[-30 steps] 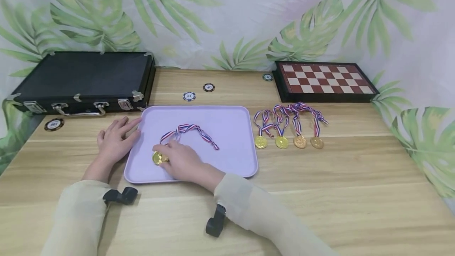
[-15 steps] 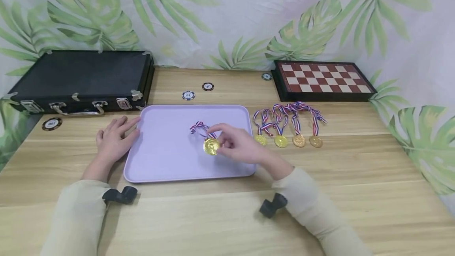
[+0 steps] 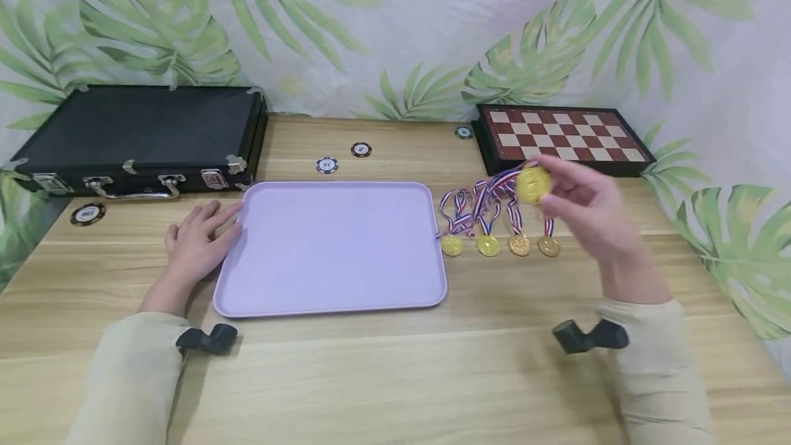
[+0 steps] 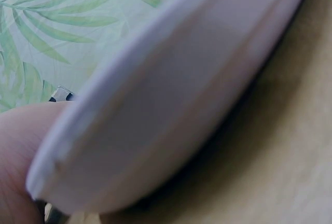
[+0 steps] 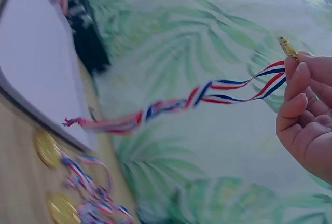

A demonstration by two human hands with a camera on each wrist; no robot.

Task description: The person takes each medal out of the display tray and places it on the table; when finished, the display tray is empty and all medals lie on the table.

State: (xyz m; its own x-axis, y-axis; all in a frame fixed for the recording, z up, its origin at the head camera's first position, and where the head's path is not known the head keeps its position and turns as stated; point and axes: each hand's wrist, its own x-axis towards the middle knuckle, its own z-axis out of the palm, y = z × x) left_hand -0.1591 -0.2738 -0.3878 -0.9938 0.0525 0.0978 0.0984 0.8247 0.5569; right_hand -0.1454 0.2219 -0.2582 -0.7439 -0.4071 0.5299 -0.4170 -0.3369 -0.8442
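Observation:
My right hand (image 3: 590,215) pinches a gold medal (image 3: 533,185) between thumb and fingers, raised above the table at the right. Its striped red, white and blue ribbon (image 5: 171,106) trails down and to the left, overlapping the row of medals in the head view. In that row lie two gold medals (image 3: 488,246) and two bronze-toned medals (image 3: 520,245), their ribbons bunched behind them. My left hand (image 3: 200,242) lies with spread fingers at the left rim of the lilac tray (image 3: 334,309), fingertips touching it. The tray holds nothing.
A black case (image 3: 142,132) with metal latches stands at the back left. A chessboard box (image 3: 565,139) sits at the back right. Poker chips, such as the blue one (image 3: 327,165) and the black one (image 3: 88,214), lie on the wooden table (image 3: 395,376). A leaf-patterned cloth (image 3: 371,26) hangs behind.
My right hand has lifted the gold medal with its ribbon off the tray and carried it right, over the row of medals. My left hand has stayed at the tray's left rim.

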